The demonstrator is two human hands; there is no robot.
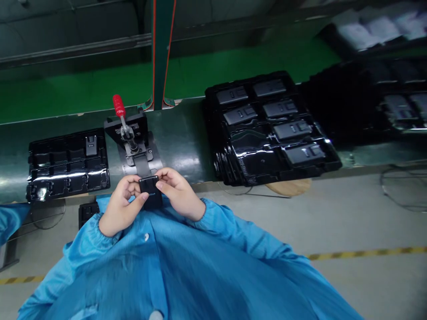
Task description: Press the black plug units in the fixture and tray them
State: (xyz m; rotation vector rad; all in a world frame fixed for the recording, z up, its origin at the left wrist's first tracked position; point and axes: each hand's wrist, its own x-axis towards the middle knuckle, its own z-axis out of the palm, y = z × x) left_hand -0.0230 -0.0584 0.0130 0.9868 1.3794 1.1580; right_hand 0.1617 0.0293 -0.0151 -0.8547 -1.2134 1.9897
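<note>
Between both hands, close to my body, is a small black plastic device (151,186) with pale lettering on its face. My left hand (125,202) pinches its left edge, thumb on the front. On the opposite edge, my right hand (178,193) grips it with thumb and fingers. Just beyond the hands stands a toggle clamp fixture (133,144) on a metal base, its red handle (118,106) pointing up. A black tray (68,166) to the left carries one similar device (91,145) in its upper right pocket.
A stack of black trays (247,153) on the right holds several dark devices (293,129). More trays (353,98) lie farther right, with white packages (370,31) behind. A green post (162,58) rises behind the bench (185,146). A blue sleeve (11,220) shows at far left.
</note>
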